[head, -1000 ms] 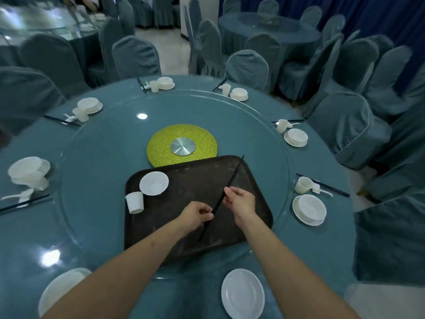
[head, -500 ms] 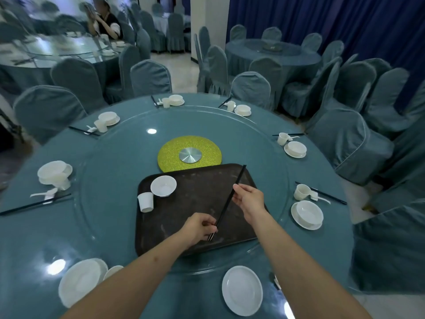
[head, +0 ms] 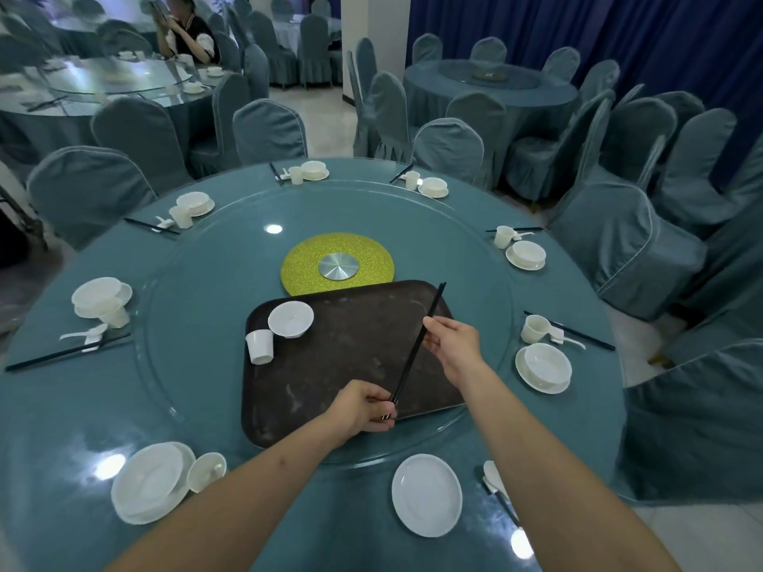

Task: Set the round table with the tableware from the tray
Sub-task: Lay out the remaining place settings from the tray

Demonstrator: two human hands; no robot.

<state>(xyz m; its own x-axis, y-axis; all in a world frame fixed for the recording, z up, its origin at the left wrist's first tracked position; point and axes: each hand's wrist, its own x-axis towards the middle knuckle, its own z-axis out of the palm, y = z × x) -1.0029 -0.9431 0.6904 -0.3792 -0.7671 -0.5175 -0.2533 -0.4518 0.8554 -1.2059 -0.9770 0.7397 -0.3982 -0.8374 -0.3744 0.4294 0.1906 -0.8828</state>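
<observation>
a banquet room of teal-covered chairs surrounds the round teal bench [head: 124, 410], glass turntable on top, place settings at its rim. the dark rectangular plastic tray [head: 351, 365] sits near centre, carrying a white bowl [head: 290, 319] and cup [head: 260, 346]. above it hang thin black chopsticks [head: 417, 344]: light, stiff, likely slippery. the left hand [head: 363, 408] pinches their near end, the right hand [head: 452, 340] their middle, fingers closed.

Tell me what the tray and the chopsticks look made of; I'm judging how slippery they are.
Tray: probably moulded plastic, dark brown and matte, with pale scuffs and rounded corners. Chopsticks: likely plastic or lacquered wood, black and smooth with a slight sheen, held by the left hand and the right hand.
</observation>
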